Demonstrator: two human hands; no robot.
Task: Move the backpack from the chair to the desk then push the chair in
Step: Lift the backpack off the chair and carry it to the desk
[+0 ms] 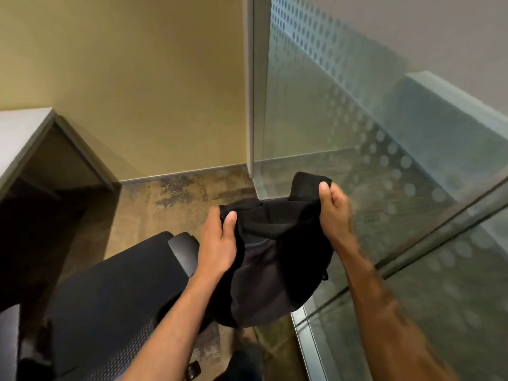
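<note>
A black backpack (275, 257) hangs in the air in front of me, held by both hands at its top edge. My left hand (218, 243) pinches its left side and my right hand (334, 210) grips its right side, near a strap loop. The bag is off the black office chair (115, 292), whose seat and armrest lie below and to the left of it. The grey desk (24, 138) stands at the far left, its top only partly in view.
A glass partition (384, 160) with a dotted frosted pattern runs along the right, with a metal base rail near my feet. A yellow wall stands ahead. Mottled carpet floor (187, 193) lies between desk, chair and glass.
</note>
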